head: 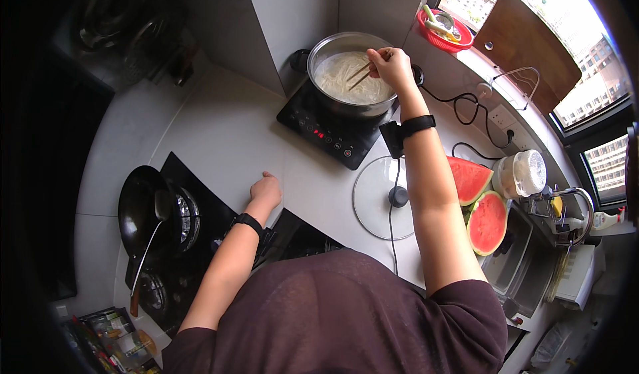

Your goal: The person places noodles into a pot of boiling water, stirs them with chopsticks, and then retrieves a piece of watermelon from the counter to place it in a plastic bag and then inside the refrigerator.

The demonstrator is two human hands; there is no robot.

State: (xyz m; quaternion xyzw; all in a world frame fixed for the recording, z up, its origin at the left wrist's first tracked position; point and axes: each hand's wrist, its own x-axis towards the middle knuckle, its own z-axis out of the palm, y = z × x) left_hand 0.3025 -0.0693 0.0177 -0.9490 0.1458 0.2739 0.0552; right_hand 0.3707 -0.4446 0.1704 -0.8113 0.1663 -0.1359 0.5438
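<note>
My right hand (pixel 392 67) grips a pair of chopsticks (pixel 360 76) over a steel pot (pixel 352 108). The tips of the chopsticks reach into pale noodles (pixel 332 77) in whitish liquid. Beneath the pot is a black induction cooker (pixel 319 129) with a lit red display. My left hand (pixel 266 190) rests, loosely curled, by the front edge of the light countertop (pixel 224 119); nothing shows in it. A glass lid (pixel 374 199) with a dark knob lies on the counter, partly hidden under my right forearm.
At left, a black wok (pixel 142 214) with a ladle (pixel 146 254) sits on the gas hob. Cut watermelon (pixel 488 222) lies beside the sink (pixel 529 264). A power cord (pixel 469 119) runs to the wall socket. On the sill are a red basket (pixel 462 44) and a wooden board (pixel 529 49).
</note>
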